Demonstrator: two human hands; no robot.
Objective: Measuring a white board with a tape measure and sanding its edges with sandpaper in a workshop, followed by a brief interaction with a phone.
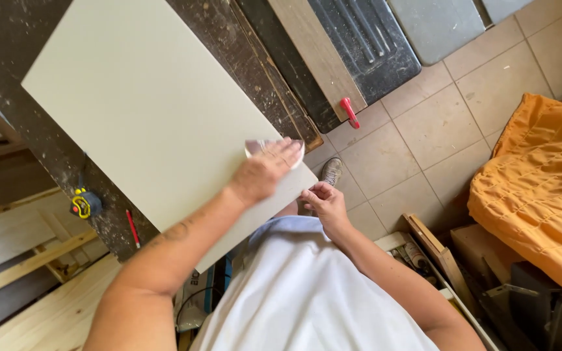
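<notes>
Working position: we stand at a dark, dust-speckled workbench (53, 153) and look straight down over our white shirt.
Panel: a pale cream rectangular panel (144, 110) lies flat on the workbench, with its near corner overhanging the bench edge toward our body.
Left hand: our left hand (261, 172) rests palm-down on the panel near that overhanging corner; the fingers lie together and extended, pressing a small whitish piece (274, 148), apparently a cloth or abrasive sheet, onto the surface. We cannot tell its material, as it appears blurred.
Right hand: our right hand (323, 201) sits just below the panel's near corner, at the edge; the fingers are curled inward and touch or nearly touch the underside of the edge. We cannot tell whether they pinch it.
Bench items: a yellow and black tape measure (84, 204) lies on the workbench left of the panel, and a red pencil (132, 227) lies near the bench edge just beside it.
Background: a wooden plank (317, 55) with a red-handled clamp (349, 112) lies beyond the panel, next to a black ribbed board (365, 45).
Floor: beige tiles (424, 130); one shoe (331, 171) shows below the panel corner.
Right side: an orange quilted cover (541, 188) drapes over stored items.
</notes>
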